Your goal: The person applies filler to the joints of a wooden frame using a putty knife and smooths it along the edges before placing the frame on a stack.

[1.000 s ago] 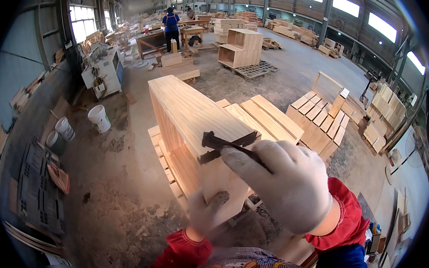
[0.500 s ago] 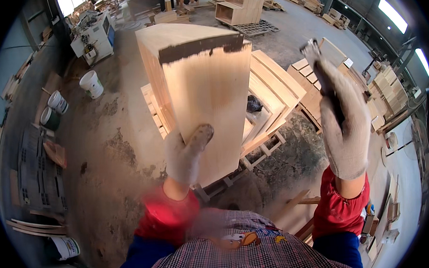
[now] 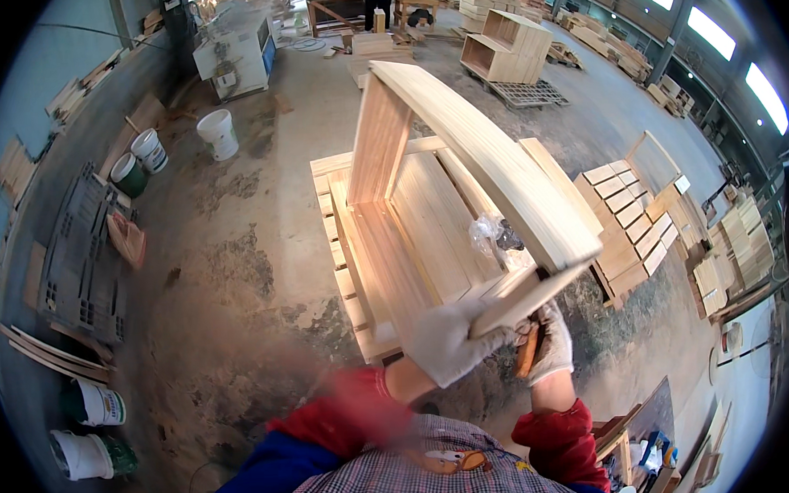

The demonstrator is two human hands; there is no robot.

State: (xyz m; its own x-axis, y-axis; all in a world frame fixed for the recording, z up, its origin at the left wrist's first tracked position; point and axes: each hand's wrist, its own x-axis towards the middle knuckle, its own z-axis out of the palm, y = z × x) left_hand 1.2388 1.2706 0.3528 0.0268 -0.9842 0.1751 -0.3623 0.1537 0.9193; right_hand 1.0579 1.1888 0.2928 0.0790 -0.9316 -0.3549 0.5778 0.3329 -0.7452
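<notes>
A pale wooden box-like frame [image 3: 507, 174] with a curved long edge stands turned and tilted over the wooden pieces stacked in front of me. My left hand [image 3: 449, 344], in a whitish glove, is closed on the near end board of this frame. Close beside it, under the same end, my gloved right hand [image 3: 551, 341] is closed round a tool with an orange-brown handle [image 3: 527, 348]. The tool's working end is hidden behind the board. Clear plastic wrap with something dark [image 3: 497, 237] lies inside the stack.
Slatted wooden pieces [image 3: 630, 225] stand to the right. White buckets [image 3: 218, 135] and a green bucket [image 3: 128, 175] are on the left, with dark panels [image 3: 83, 258] by the wall. Farther off are a white machine [image 3: 235, 58], stacked wooden boxes [image 3: 507, 49] and a standing person [image 3: 378, 2].
The wooden frame has turned, so its dark-smeared end no longer shows. My right hand has come down and inward to the frame's near end; my left hand has shifted right with the frame.
</notes>
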